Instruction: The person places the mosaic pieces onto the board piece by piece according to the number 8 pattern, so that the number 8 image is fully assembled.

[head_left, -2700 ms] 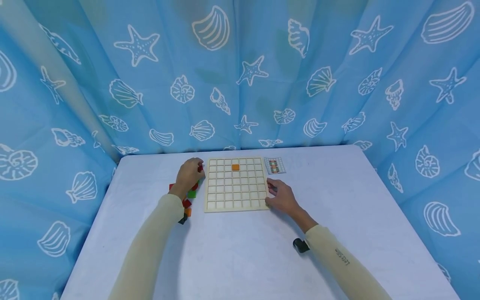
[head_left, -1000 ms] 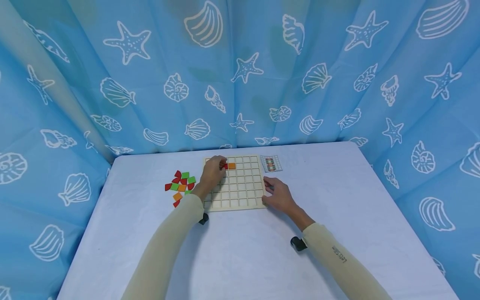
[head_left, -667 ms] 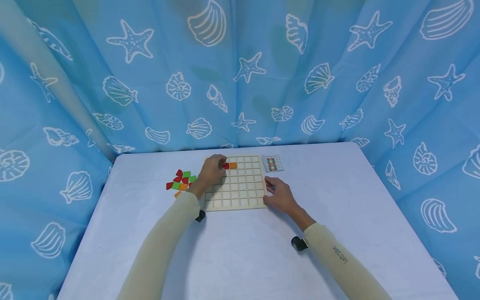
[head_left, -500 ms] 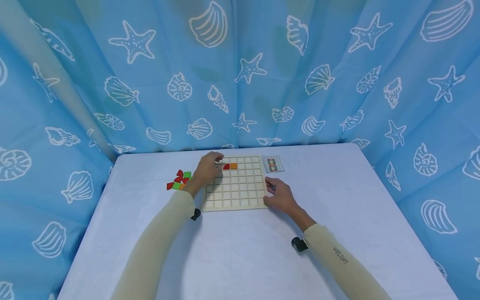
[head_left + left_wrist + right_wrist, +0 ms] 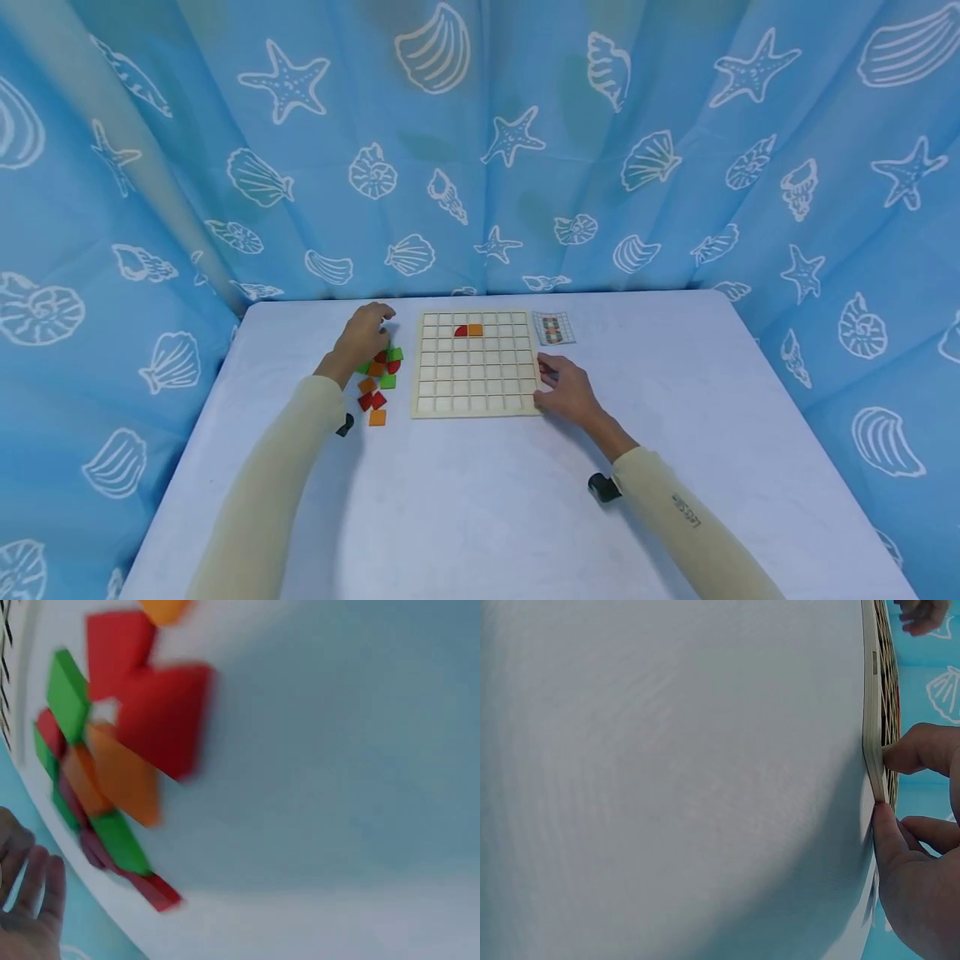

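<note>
Gridded wooden board (image 5: 477, 367) lies flat between the two hands, its right edge at the right hand (image 5: 567, 390) and its left edge a little way to the right of the left hand (image 5: 362, 329). Two tiles sit side by side in its second row from the far side: a red quarter-round tile (image 5: 461, 332) and, on the right-hand side of it, an orange square tile (image 5: 476, 330). Both seem to fit their cells, so the raised lines probably keep them from sliding.

The right hand is half closed at the board's near right corner, thumb on the rim and a fingertip against the side, lightly holding the edge; this looks meant to steady the board. The left hand is loosely spread, fingers gently bent and thumb apart, with no tile visible in it. It hovers at the far end of the loose tiles (image 5: 387, 382), which lie under it and on the near side of it, red, green and orange, some touching or overlapping. Their place beside the board probably suits a short reach for that hand.

Just beyond the right hand, by the board's far right corner, lies a pattern card (image 5: 553, 328), perhaps set there to be seen without covering any cell. White cloth (image 5: 480, 508) covers the table beneath both hands, and a blue seashell curtain (image 5: 480, 192) hangs beyond them.
</note>
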Demonstrator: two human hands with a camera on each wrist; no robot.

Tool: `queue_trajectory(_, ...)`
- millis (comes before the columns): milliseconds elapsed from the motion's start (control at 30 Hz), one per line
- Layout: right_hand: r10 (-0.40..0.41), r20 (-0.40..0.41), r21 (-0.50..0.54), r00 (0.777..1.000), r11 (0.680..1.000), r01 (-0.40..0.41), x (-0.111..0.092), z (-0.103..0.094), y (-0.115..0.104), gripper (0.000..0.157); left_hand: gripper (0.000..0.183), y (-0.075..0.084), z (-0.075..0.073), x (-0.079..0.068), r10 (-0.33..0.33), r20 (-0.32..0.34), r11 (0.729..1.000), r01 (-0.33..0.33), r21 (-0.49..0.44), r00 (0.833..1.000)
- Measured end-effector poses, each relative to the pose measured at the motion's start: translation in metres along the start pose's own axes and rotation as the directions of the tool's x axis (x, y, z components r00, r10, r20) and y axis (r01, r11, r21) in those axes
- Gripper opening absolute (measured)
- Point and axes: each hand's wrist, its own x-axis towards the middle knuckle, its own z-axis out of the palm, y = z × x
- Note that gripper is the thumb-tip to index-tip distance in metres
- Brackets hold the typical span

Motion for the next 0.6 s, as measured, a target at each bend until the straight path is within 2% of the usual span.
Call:
queue_trajectory(100, 0.004, 0.001, 0.012, 1.000, 1.000, -0.004, 0.000, -0.001, 0.001, 0.074, 0.038, -0.008, -0.003, -0.004, -0.027, 0.039, 1.000, 0.027, -0.015, 0.999)
queue_trajectory(367, 0.003, -0.005, 0.016, 1.000, 1.000, -0.003, 0.000, -0.002, 0.002, 0.074, 0.039, -0.017, -0.002, -0.010, 0.013, 0.143, 1.000, -0.015, 0.015, 0.990)
queue_trajectory(467, 0.001, -0.008, 0.031, 1.000, 1.000, 0.000, 0.000, -0.001, 0.002, 0.074, 0.037, -0.017, 0.000, -0.011, 0.001, 0.146, 1.000, -0.003, 0.016, 0.989)
queue_trajectory(600, -0.001, -0.009, 0.021, 1.000, 1.000, 0.002, 0.001, 0.001, 0.003, 0.074, 0.037, -0.015, 0.004, -0.012, -0.031, 0.112, 0.999, 0.029, 0.017, 0.993)
